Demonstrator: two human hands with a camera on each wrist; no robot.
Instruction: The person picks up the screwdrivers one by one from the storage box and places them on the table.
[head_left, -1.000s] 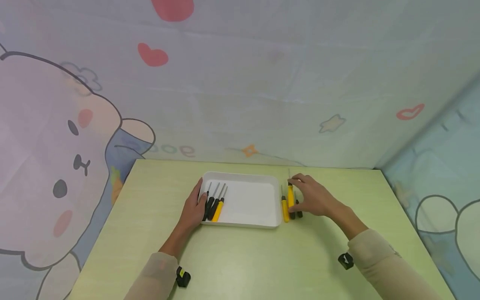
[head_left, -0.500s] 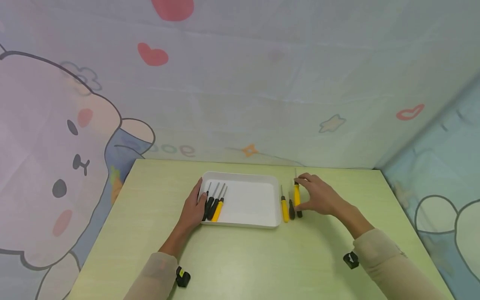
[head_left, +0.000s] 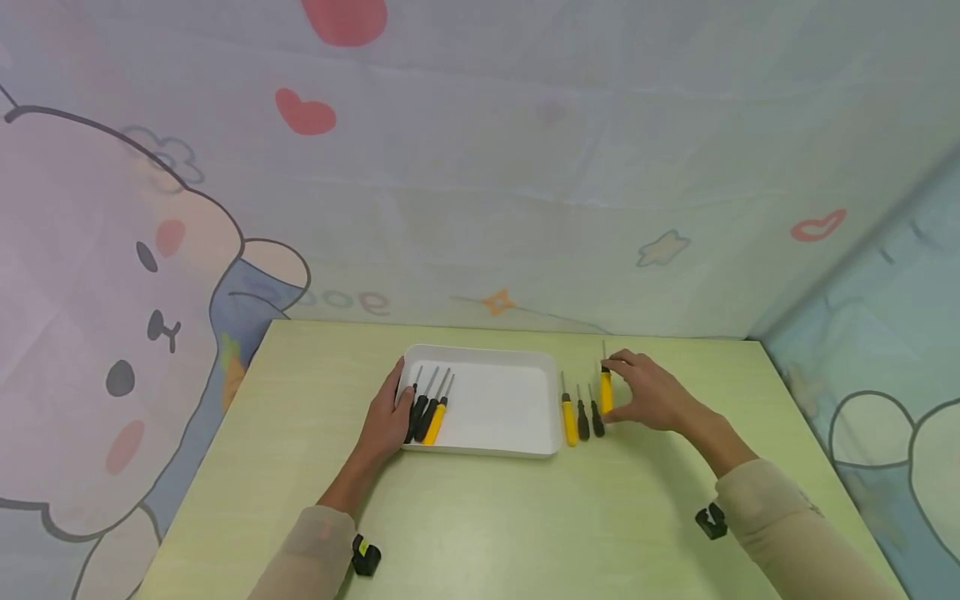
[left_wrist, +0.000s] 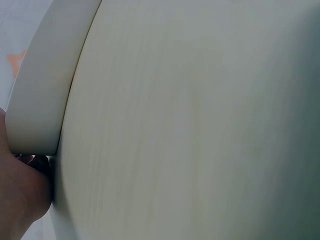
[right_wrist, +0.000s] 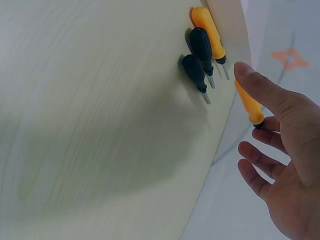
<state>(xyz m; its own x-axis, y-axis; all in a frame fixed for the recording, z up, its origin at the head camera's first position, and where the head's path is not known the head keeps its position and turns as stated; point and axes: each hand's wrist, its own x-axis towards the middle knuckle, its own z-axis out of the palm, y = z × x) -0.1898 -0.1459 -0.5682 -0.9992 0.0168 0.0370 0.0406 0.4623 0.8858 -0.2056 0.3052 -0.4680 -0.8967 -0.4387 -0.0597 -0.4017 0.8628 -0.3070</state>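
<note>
My right hand [head_left: 654, 398] holds a yellow screwdriver [head_left: 606, 392] with its shaft pointing away, just right of three others. Those are a yellow one [head_left: 569, 421] by the tray's right side and two black ones [head_left: 582, 419] [head_left: 597, 419]. In the right wrist view the held yellow handle [right_wrist: 249, 104] lies between thumb and fingers of the right hand [right_wrist: 295, 145]. My left hand [head_left: 386, 423] grips the left end of the white tray [head_left: 502, 454], its thumb over the rim. Several black screwdrivers [head_left: 427, 419] and a yellow one [head_left: 435, 423] lie inside, at that end.
The pale wooden table [head_left: 480, 517] ends at a patterned cloth [head_left: 480, 167] behind it, and another cloth hangs at the right. In the left wrist view the tray's outer wall [left_wrist: 45, 85] stands beside the bare tabletop [left_wrist: 175, 120].
The right hand has moved right with the yellow screwdriver, past the two black ones, which now show fully beside the tray. The left hand and tray have stayed still.
</note>
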